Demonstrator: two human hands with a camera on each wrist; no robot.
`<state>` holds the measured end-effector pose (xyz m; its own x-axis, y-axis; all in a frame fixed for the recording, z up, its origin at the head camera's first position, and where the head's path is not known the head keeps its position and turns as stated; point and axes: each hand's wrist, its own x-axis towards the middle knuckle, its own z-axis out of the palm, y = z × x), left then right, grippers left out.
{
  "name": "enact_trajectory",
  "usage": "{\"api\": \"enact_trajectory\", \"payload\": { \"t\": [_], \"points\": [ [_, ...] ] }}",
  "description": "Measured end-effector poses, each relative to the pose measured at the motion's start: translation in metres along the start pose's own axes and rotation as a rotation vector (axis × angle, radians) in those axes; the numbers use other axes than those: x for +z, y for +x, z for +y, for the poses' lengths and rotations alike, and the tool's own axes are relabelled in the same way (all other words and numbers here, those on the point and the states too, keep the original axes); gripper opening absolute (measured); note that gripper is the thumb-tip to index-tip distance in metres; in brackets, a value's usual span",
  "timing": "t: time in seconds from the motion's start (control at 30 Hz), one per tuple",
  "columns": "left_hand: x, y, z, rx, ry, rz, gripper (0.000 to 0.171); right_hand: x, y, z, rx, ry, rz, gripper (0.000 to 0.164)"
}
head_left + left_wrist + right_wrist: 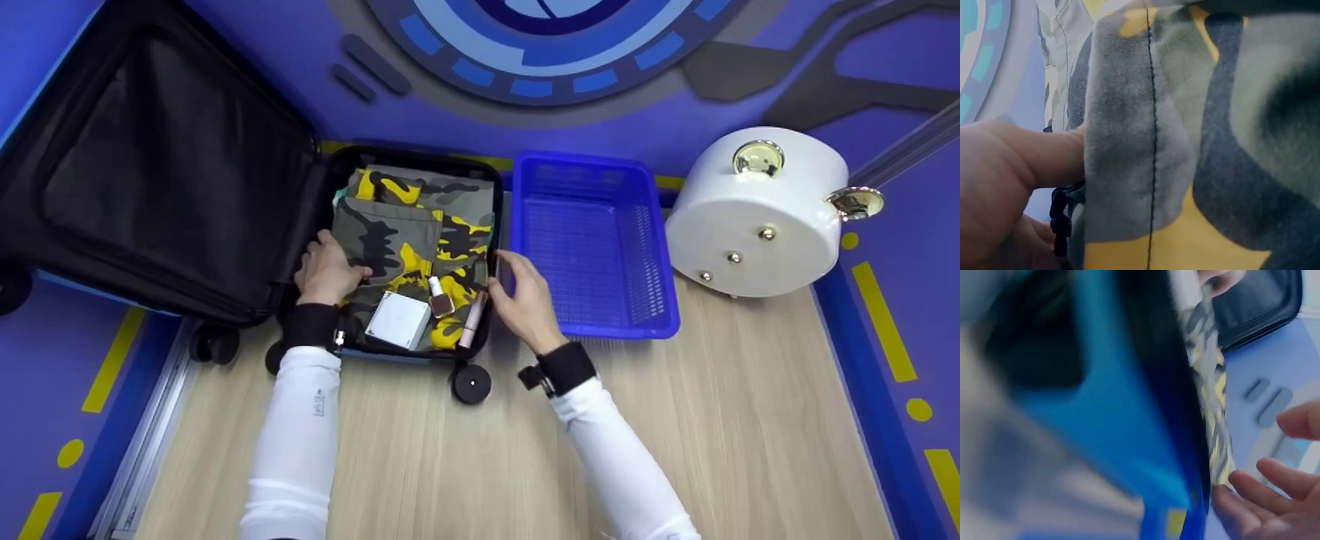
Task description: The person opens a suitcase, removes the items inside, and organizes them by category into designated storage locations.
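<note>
An open black-lined suitcase [311, 196] holds folded camouflage clothing [379, 236] in grey, black and yellow. My left hand [327, 274] rests along the left side of the clothes. In the left wrist view its thumb [1053, 157] meets the cloth's edge, and the fingertips are hidden. At the right rim, my right hand [526, 300] has its fingers extended, and its fingertips [1224, 495] touch the edge of the clothes. On the clothing lie a white box [398, 320], a small dark bottle with a white cap [441, 303] and a slim pink tube [472, 320].
A blue plastic basket [667, 300] stands right of the suitcase. Beyond it is a white drum-shaped object [754, 217] with gold fittings. The raised suitcase lid [172, 165] leans at the left. A patterned blue wall [480, 124] closes off the back.
</note>
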<state>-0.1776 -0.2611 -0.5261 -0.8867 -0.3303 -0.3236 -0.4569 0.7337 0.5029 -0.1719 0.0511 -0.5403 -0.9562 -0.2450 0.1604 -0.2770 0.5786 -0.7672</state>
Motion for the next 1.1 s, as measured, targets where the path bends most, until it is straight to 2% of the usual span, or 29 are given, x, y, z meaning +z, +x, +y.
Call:
{"api": "enact_trajectory", "payload": {
  "t": [0.1, 0.2, 0.33, 0.4, 0.6, 0.7, 0.83, 0.9, 1.0, 1.1],
  "points": [
    [-0.001, 0.000, 0.001, 0.002, 0.001, 0.009, 0.093, -0.010, -0.016, 0.011, -0.054, -0.210, -0.014, 0.054],
    [-0.001, -0.001, 0.001, 0.006, 0.012, 0.017, 0.092, -0.015, -0.031, 0.017, -0.110, -0.305, -0.085, 0.053],
    [-0.001, 0.000, 0.000, 0.003, 0.023, 0.022, 0.091, -0.013, -0.047, 0.016, -0.188, -0.309, -0.141, 0.049],
    [-0.001, 0.000, 0.000, 0.001, 0.020, 0.018, 0.091, -0.012, -0.055, 0.013, -0.200, -0.296, -0.156, 0.048],
    [0.001, 0.000, 0.002, -0.003, 0.025, 0.007, 0.092, -0.018, -0.072, -0.006, -0.144, -0.270, -0.230, 0.049],
    [-0.001, 0.000, 0.003, -0.013, 0.039, 0.011, 0.094, -0.025, -0.061, -0.020, -0.101, -0.241, -0.243, 0.051],
    [0.001, 0.000, 0.006, -0.024, 0.054, 0.018, 0.095, -0.031, -0.026, -0.030, -0.014, -0.139, -0.203, 0.058],
    [0.003, 0.000, 0.007, -0.031, 0.060, 0.030, 0.092, -0.030, -0.006, -0.032, 0.051, -0.063, -0.190, 0.066],
    [0.006, 0.002, 0.009, -0.032, 0.067, 0.062, 0.086, -0.023, 0.022, -0.034, 0.176, 0.086, -0.213, 0.078],
    [0.007, 0.004, 0.010, -0.032, 0.067, 0.073, 0.087, -0.010, 0.041, -0.037, 0.295, 0.234, -0.238, 0.087]
  ]
}}
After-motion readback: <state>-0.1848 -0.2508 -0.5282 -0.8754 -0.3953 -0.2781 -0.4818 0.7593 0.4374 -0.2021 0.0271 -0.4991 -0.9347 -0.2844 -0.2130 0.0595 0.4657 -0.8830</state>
